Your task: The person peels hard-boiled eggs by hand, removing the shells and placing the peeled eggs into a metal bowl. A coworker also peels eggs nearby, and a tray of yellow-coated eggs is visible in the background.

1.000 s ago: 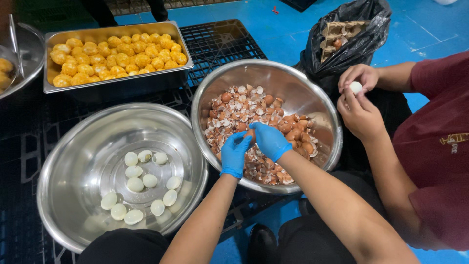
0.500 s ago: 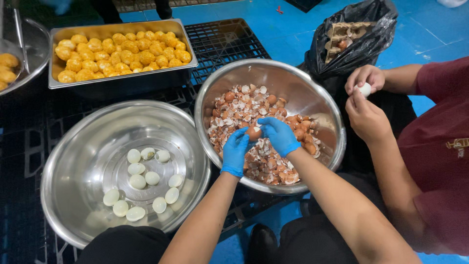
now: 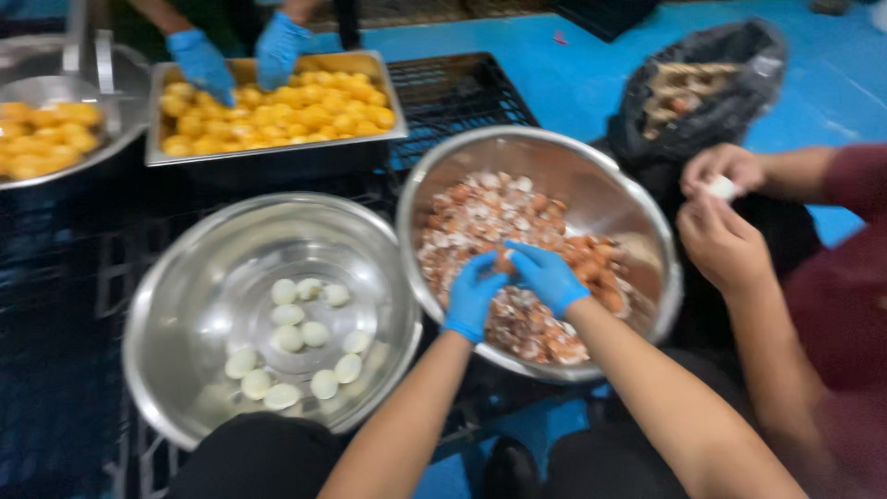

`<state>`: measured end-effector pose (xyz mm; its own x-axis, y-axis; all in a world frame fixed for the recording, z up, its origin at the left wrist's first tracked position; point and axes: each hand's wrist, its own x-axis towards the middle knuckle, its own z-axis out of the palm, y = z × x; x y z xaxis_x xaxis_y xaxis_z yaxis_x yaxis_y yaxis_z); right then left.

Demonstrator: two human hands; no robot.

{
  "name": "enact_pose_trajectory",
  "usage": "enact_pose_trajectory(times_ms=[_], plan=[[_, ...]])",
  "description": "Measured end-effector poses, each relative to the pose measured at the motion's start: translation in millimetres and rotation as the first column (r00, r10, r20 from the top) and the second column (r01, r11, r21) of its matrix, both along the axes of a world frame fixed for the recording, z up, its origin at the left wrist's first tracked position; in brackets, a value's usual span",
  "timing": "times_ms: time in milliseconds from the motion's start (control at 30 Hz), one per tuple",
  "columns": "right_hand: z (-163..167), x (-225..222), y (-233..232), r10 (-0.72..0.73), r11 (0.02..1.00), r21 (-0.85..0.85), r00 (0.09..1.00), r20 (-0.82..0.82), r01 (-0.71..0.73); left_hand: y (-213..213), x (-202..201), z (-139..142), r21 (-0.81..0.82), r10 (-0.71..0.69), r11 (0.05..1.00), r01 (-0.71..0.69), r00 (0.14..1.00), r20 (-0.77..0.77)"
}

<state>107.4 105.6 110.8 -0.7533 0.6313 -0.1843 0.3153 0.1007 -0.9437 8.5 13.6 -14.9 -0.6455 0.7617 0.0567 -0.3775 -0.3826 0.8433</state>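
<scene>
Both of my hands wear blue gloves and meet over a steel bowl (image 3: 637,231) full of brown and white eggshell pieces (image 3: 480,212). My left hand (image 3: 473,294) and my right hand (image 3: 547,275) pinch a small brownish egg (image 3: 504,263) between their fingertips; the view is blurred. To the left, a second steel bowl (image 3: 185,277) holds several peeled white eggs (image 3: 297,340).
A person in a dark red shirt at the right holds a white egg (image 3: 721,188) in bare hands. A black bag (image 3: 702,88) of shells sits behind them. At the back, another person's blue-gloved hands (image 3: 242,57) reach into a steel tray of yellow balls (image 3: 277,109); a pan (image 3: 55,139) with more stands far left.
The view tilted up and blurred. Blue-gloved hands of another person came in over the yellow tray. My hands stay together over the shell bowl, working the egg.
</scene>
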Motion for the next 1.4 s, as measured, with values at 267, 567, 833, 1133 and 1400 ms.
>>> enact_pose_trajectory(times_ms=[267, 567, 833, 1133, 1400], plan=[[-8, 7, 20, 0.012, 0.849, 0.511, 0.971, 0.238, -0.136, 14, 12, 10, -0.075, -0.011, 0.997, 0.024, 0.984, 0.176], [-11, -4, 12, 0.073, 0.612, 0.732, 0.943, 0.324, -0.299, 8, 11, 19, -0.102, 0.01, 0.995, 0.006, 0.988, 0.154], [-7, -7, -5, 0.072, 0.536, 0.775, 0.932, 0.354, -0.336, 8, 8, 4, -0.042, -0.009, 0.999, 0.019, 0.973, 0.233], [-6, -6, -14, 0.11, 0.579, 0.783, 0.973, 0.201, -0.228, -5, 5, 16, -0.093, 0.006, 0.996, 0.011, 0.982, 0.188], [9, -8, -8, -0.073, 0.894, 0.445, 0.996, 0.046, 0.045, -9, 0, 18, 0.019, -0.036, 0.999, 0.033, 0.973, 0.229]])
